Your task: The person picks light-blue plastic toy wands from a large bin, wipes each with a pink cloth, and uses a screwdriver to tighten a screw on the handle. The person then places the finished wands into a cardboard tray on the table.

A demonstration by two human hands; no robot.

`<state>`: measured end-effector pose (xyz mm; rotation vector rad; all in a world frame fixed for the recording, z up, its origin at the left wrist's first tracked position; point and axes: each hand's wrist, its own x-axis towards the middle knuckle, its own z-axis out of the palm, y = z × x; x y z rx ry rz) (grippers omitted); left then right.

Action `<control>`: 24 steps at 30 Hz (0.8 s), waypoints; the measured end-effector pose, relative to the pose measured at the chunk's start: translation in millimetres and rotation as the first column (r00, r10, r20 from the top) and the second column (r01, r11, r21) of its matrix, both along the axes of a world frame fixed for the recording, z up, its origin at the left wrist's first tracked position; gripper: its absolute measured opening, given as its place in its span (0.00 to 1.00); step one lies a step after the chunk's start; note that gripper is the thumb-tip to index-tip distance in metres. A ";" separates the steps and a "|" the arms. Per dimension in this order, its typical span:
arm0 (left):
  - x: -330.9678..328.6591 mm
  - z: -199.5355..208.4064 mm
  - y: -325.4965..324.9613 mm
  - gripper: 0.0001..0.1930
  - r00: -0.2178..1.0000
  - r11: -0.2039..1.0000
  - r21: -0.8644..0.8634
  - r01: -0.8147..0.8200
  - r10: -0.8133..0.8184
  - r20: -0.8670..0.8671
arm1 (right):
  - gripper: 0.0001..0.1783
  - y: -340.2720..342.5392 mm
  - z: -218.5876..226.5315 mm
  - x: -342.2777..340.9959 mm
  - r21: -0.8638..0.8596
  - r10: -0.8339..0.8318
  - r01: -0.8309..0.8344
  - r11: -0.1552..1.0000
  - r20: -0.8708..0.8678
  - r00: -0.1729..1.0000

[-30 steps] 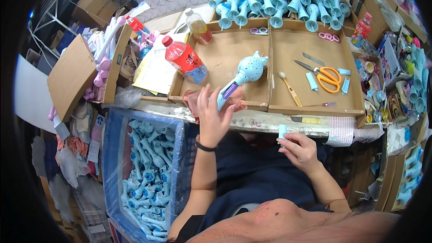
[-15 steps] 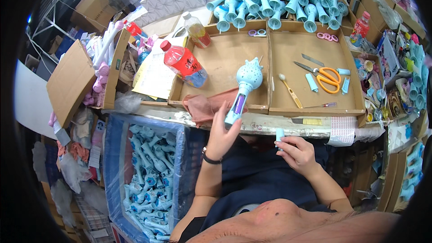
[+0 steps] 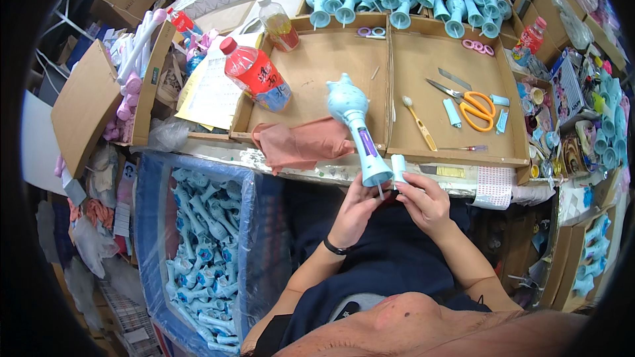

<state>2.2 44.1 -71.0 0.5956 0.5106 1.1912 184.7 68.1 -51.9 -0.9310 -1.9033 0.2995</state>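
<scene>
My left hand point(image 3: 354, 217) is closed around the flared lower end of a light-blue toy wand point(image 3: 348, 103). The wand leans up and away over the table edge, its round eared head above a tray. A slot in its handle shows a purple cylinder point(image 3: 367, 142), seemingly a battery. Between the fingertips of my right hand point(image 3: 428, 206) is a small light-blue cover point(image 3: 398, 166), close beside the wand's flared end. Whether the two parts touch, I cannot tell. Similar light-blue covers point(image 3: 452, 113) lie in the right tray by orange-handled scissors point(image 3: 477, 111).
A reddish cloth point(image 3: 301, 145) hangs over the left tray's front edge point(image 3: 380, 154). A red-labelled bottle point(image 3: 258, 76) stands in that tray. The right tray holds a brush point(image 3: 419, 123) and a screwdriver point(image 3: 471, 148). Many wands fill a blue bin point(image 3: 246, 244) at left.
The wand has turned, its flared end now nearer me and to the right. My left hand has moved right toward my right hand and the cover. The view has shifted slightly.
</scene>
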 end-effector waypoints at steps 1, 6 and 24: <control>-4.5 3.7 5.3 0.33 0.987 0.998 -0.008 0.068 -0.066 0.143 | 0.18 2.9 -0.4 -0.7 0.036 0.005 -0.004 0.999 -0.021 1.000; -13.1 10.6 30.8 0.25 0.944 0.980 -0.084 0.179 -0.147 0.296 | 0.20 4.4 1.4 -0.6 0.075 0.034 -0.033 0.997 -0.013 0.999; 0.7 -18.0 15.3 0.27 0.867 0.947 -0.110 0.302 -0.224 0.445 | 0.13 -10.3 13.4 12.6 0.045 0.119 -0.114 0.992 -0.128 0.985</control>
